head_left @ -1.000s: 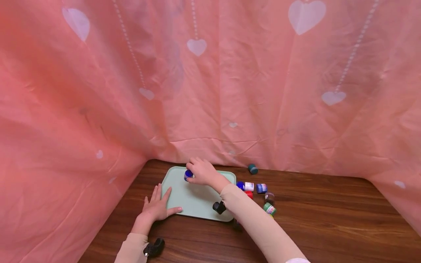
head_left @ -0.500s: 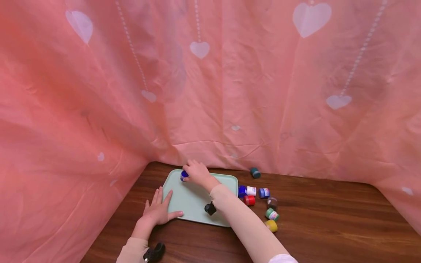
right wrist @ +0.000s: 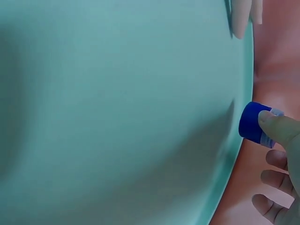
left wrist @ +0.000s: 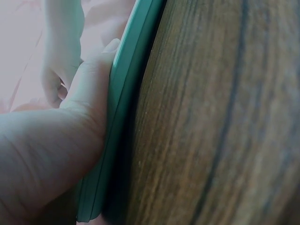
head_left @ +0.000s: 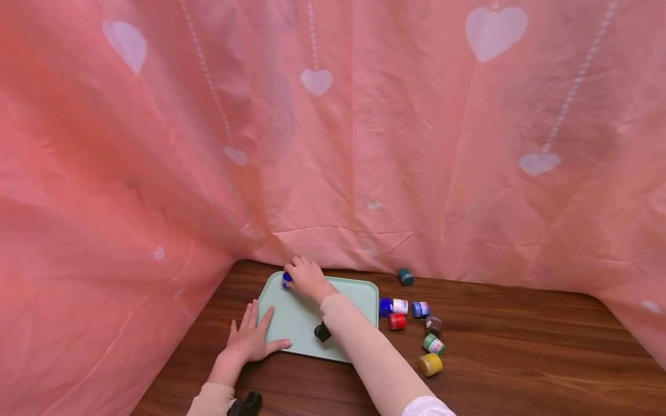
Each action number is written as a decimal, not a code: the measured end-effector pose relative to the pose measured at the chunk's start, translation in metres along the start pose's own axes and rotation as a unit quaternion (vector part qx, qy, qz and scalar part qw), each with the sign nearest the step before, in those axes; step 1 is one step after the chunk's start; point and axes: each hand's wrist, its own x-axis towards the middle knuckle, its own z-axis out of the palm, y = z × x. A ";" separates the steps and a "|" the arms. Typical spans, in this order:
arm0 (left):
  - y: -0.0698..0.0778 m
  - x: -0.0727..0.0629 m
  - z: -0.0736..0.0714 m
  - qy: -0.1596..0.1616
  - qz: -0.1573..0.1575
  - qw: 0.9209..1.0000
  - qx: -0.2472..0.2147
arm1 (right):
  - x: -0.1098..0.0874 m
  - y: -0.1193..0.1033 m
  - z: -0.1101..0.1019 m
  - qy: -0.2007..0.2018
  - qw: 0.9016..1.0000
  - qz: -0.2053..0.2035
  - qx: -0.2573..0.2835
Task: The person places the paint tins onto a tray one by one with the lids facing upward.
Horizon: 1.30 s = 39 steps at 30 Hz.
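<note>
A pale green tray [head_left: 296,315] lies on the wooden table. Over its far left corner my right hand [head_left: 308,278] pinches a small blue paint jar [right wrist: 253,123]. In the right wrist view the thumb presses the jar's side, close by the tray's rim; whether the jar touches the tray I cannot tell. My left hand [head_left: 248,340] rests at the tray's near left corner, fingers straight and spread, thumb along the front edge. In the left wrist view that thumb lies over the tray's rim [left wrist: 123,89], and part of the right hand shows behind it.
Right of the tray lie several paint jars: dark blue [head_left: 385,307], white [head_left: 400,307], red [head_left: 397,322], blue [head_left: 421,309], brown [head_left: 433,325], green [head_left: 433,345] and yellow [head_left: 430,365]. A teal jar [head_left: 406,277] lies farther back, near the pink curtain [head_left: 333,173].
My right hand has moved left across the tray with the blue paint jar, toward the far left corner. The left hand has kept its place. More jars show from behind the right arm.
</note>
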 end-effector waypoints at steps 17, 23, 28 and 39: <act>0.004 -0.005 -0.005 -0.003 -0.004 1.000 0.003 | 0.004 -0.009 0.007 -0.019 0.999 0.028 -0.006; 0.011 -0.007 -0.011 -0.007 0.001 1.000 0.006 | 0.006 -0.011 0.005 -0.026 0.999 0.034 0.002; 0.011 -0.003 -0.004 -0.005 0.004 1.000 -0.005 | 0.008 -0.011 0.008 -0.035 0.999 0.039 -0.003; 0.018 -0.002 -0.008 -0.013 0.003 1.000 -0.001 | 0.004 -0.005 0.004 -0.024 0.999 0.034 -0.003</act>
